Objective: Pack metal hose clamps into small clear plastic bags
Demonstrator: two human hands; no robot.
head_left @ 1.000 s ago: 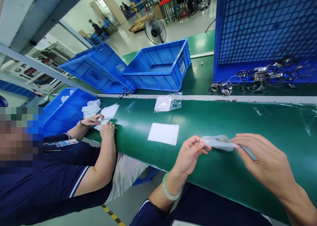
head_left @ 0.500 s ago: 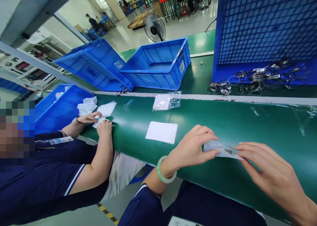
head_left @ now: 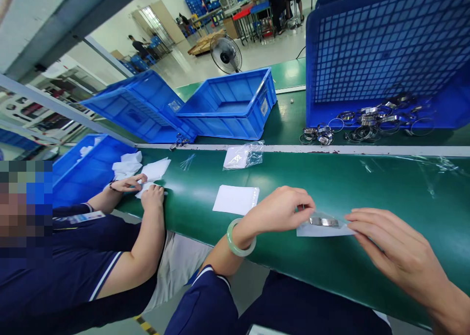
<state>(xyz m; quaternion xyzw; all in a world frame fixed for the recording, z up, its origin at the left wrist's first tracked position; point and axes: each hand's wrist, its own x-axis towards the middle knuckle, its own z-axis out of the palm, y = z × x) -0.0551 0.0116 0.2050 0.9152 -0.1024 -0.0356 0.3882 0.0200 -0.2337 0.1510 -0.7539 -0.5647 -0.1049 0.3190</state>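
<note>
Hands: I see two of my own. My left hand (head_left: 281, 210) pinches the left end of a small clear bag (head_left: 323, 226); my right hand (head_left: 394, 251) presses fingertips on its right corner, its grip flat and unclenched.
Bag: one, lying flat on the green surface (head_left: 367, 188) between my hands, with one metal clamp (head_left: 323, 221) inside.
Wrist: one pale green bangle (head_left: 237, 239) on my left arm.
Other bags: one flat white pouch (head_left: 236, 199) just left of my left hand; one crumpled clear packet (head_left: 244, 155) near the far edge.
Loose clamps: a pile of metal rings (head_left: 367, 124) beyond the white strip, too tangled to count.
Crates: three blue tubs (head_left: 227, 105) at left, one tall mesh crate (head_left: 385, 46) at right.
Writing: a crate sticker, unreadable.
Co-worker: one person at left, two hands (head_left: 141, 188) on white bags (head_left: 156, 170).
Open room: bare green surface to the right of my hands; the near edge runs under my wrists.
</note>
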